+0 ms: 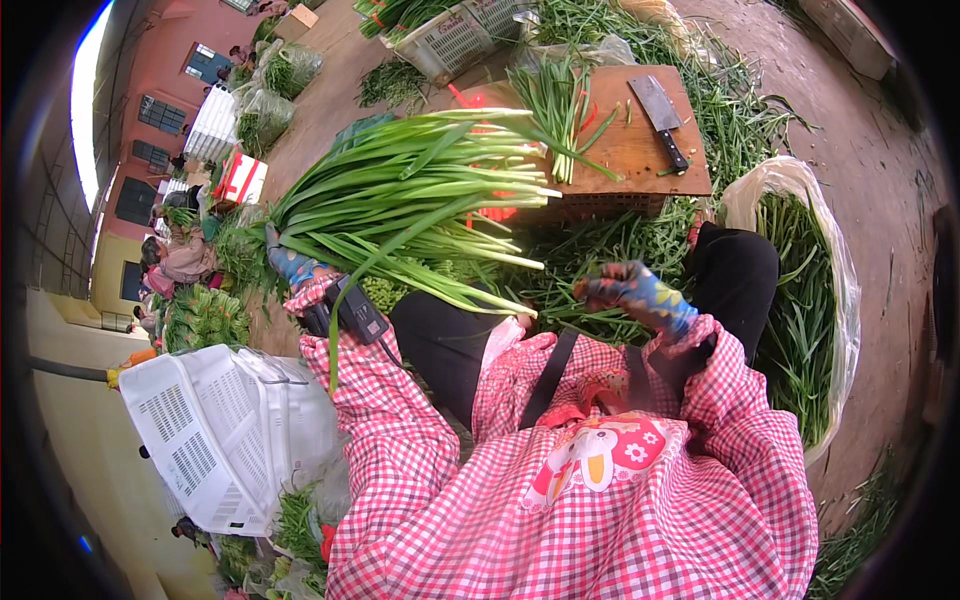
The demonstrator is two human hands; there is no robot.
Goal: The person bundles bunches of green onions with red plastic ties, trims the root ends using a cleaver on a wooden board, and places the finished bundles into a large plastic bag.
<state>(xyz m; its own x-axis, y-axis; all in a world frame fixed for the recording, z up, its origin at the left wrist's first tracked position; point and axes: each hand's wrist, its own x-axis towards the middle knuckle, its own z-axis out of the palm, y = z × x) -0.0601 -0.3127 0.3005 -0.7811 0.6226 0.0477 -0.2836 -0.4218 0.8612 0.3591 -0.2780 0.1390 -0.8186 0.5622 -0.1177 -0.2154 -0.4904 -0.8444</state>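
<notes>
My left hand [293,262], in a blue patterned glove, is closed around a big bunch of garlic chives [400,200]. The bunch lies level, its green leaves toward the left and its pale stem ends pointing right. My right hand [640,295], gloved the same way, hovers over my lap near my right knee. Its fingers are curled and blurred; whether anything is in them does not show. Ahead stands a wooden board [635,95]. On it lie a smaller bunch of chives [560,110] and a cleaver [660,115] with a black handle.
An open plastic bag [845,290] full of greens stands to my right. Loose leaves [740,110] cover the ground around the board. A white crate [220,430] is at my left, a pale crate [455,45] beyond the board. People [185,250] sit among greens at far left.
</notes>
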